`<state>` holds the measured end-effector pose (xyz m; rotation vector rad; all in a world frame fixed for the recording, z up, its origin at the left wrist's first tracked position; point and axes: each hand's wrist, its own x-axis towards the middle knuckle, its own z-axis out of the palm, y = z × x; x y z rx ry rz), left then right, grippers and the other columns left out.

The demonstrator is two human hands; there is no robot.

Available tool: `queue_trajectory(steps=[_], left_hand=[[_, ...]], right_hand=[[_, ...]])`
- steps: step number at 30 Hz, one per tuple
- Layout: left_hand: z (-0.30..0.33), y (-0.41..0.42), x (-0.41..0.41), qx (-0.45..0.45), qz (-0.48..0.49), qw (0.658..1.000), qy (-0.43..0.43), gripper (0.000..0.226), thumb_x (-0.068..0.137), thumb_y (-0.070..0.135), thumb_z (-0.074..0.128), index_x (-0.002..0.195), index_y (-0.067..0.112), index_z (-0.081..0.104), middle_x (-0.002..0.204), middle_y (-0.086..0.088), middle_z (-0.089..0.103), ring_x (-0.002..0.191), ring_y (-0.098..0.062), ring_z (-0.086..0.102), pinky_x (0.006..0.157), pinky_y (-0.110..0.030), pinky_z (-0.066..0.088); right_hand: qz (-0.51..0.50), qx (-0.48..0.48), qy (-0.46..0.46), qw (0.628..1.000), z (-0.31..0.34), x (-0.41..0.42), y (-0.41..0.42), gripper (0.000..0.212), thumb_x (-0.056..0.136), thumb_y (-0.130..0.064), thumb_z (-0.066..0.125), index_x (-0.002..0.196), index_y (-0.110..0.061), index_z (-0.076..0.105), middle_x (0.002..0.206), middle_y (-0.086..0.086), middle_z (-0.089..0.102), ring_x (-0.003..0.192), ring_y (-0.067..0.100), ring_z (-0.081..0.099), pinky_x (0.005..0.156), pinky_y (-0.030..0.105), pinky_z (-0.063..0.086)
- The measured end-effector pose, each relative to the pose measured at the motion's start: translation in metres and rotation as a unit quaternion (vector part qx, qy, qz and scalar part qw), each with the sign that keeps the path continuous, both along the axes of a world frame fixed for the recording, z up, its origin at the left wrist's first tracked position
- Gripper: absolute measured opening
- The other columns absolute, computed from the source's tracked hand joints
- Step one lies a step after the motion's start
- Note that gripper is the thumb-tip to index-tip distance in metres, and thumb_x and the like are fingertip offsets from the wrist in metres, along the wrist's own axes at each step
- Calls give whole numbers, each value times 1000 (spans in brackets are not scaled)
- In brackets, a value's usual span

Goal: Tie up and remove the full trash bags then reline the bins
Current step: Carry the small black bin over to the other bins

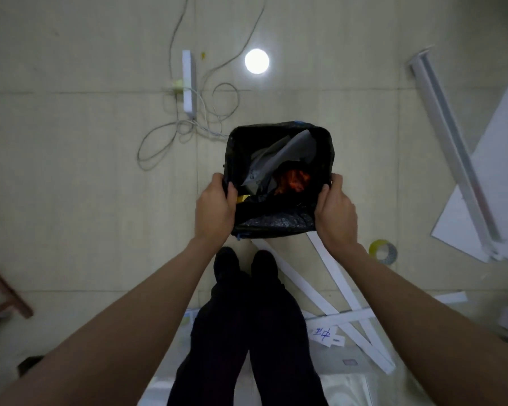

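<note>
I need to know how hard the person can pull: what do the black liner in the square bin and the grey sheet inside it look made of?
Black liner: thin plastic film, likely; glossy crinkles at its near fold. Grey sheet: paper or card, perhaps; flat, matt, sharply creased.

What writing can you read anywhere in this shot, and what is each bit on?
Grey sheet inside the black trash bag: faint print near its lower edge, too blurred to read.
Paper slip on the floor: blue handwritten characters, not legible.
Tape roll: no readable text.
</note>
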<state>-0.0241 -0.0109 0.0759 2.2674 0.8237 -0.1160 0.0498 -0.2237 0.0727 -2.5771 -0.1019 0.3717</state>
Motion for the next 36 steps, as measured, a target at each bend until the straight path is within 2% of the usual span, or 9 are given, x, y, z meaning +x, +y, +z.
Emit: queue_trajectory(steps=[2,6,11,16,24,27,31,36], left_hand=[[54,4,2,12,-1,1000,-10,17,102,22,44,87,15,43,67,1,52,57,-16,49,51,-29,31],[162,14,11,40,10,999,-9,21,102,26,43,85,14,43,69,-3,54,60,-20,51,54,-31,33],[277,35,42,49,36,998,-11,23,102,28,42,90,9,49,80,-11,59,72,-30,56,60,-35,38],[373,66,87,63,51,996,-25,27,100,30,41,95,6,50,90,-22,62,82,-40,58,73,-48,49],[500,140,149,102,71,990,-66,31,98,32,40,99,4,54,94,-21,61,83,-38,55,70,-40,42],[540,177,171,113,81,987,-83,31,97,31,40,97,3,55,94,-21,61,85,-38,56,71,-40,43],[584,237,209,128,90,982,-106,27,96,31,40,91,6,51,93,-19,59,86,-36,56,71,-40,44],[631,319,272,156,100,975,-119,25,96,30,42,87,8,50,94,-20,60,82,-33,52,68,-36,36]], right_hand=[[10,3,-3,1000,52,4,3,25,105,-22,30,124,-10,42,70,7,54,58,31,50,52,38,37],[11,10,23,1000,157,24,13,21,104,-26,31,113,-11,42,75,15,60,64,37,55,57,44,44],[33,16,33,999,278,67,36,18,104,-29,30,100,-14,40,80,13,60,67,33,53,58,40,38],[39,32,8,999,377,118,70,21,101,-29,30,97,-12,41,77,12,57,69,36,55,61,41,40],[64,67,-31,995,504,193,147,22,97,-30,30,95,-11,42,78,8,54,74,32,54,64,40,39],[85,76,-50,992,547,224,187,25,96,-30,31,98,-10,46,89,11,58,81,33,56,71,42,46],[123,86,-85,985,593,272,247,28,97,-32,30,101,-10,47,96,14,59,86,34,56,75,42,46],[147,90,-118,978,638,344,331,31,97,-31,31,106,-7,50,109,19,60,95,35,54,77,38,39]])
